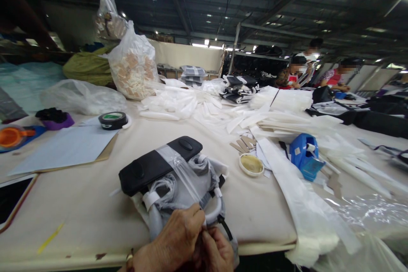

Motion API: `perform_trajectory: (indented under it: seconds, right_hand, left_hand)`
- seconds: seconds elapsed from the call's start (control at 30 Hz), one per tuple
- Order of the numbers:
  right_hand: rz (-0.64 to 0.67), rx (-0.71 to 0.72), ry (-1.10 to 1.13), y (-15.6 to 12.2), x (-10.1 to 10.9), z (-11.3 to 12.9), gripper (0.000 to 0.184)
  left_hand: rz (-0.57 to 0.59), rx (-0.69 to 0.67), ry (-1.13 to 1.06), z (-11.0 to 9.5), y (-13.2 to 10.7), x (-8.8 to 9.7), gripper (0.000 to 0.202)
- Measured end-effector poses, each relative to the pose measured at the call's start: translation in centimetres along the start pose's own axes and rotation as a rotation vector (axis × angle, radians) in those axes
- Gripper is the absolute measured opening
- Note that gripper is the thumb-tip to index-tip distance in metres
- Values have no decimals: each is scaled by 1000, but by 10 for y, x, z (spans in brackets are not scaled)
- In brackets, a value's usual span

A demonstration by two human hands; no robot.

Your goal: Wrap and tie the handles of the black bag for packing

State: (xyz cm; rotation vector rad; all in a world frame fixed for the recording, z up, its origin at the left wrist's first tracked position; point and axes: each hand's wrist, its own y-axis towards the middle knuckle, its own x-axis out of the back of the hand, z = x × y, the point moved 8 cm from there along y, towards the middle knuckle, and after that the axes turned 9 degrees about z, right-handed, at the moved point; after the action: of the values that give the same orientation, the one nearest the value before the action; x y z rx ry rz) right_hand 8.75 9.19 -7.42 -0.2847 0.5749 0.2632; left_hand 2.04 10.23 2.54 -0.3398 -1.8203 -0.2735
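Observation:
A black and grey bag (159, 165) lies at the front edge of the table, a strip of clear film across its black top panel. Bundled straps in thin wrapping sit at its sides, and its curved handle (214, 210) is covered in white wrapping. My left hand (180, 236) is closed, its fingertips pinching the near end of the wrapped handle. Right beside it, my right hand (218, 248) is closed too, thumb and fingers pressed together. What lies between the right fingers is hidden.
A blue tape dispenser (304, 155), a round tub (251, 165) and long white sheets (293, 195) lie to the right. On the left are a black tape roll (112, 120), papers (66, 144) and a tablet-like device (12, 202). Several people work at the back right.

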Motion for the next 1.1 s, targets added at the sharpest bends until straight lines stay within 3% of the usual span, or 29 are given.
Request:
perform_trajectory:
  seconds: [0.17, 0.33, 0.63, 0.83, 1.0, 1.1]
  right_hand:
    - [-64, 29, -66, -3, 2, 0, 42]
    - [-127, 43, -91, -5, 2, 0, 37]
    - [-200, -55, -259, -2, 12, 6, 31]
    - [-260, 19, -450, -3, 7, 30, 25]
    - [-196, -35, -443, -4, 1, 38, 20]
    - [-72, -107, -360, -3, 0, 31, 21]
  left_hand:
    - [-72, -20, -14, 0, -2, 3, 19]
    - [-252, -89, -6, -7, -5, 14, 22]
    - [-479, -147, 33, -20, -13, 26, 23]
    - [-510, -163, 28, -21, -20, 21, 25]
    - [-527, -214, 49, -24, -26, 15, 23]
    - [-444, -226, 49, -26, -27, 13, 24]
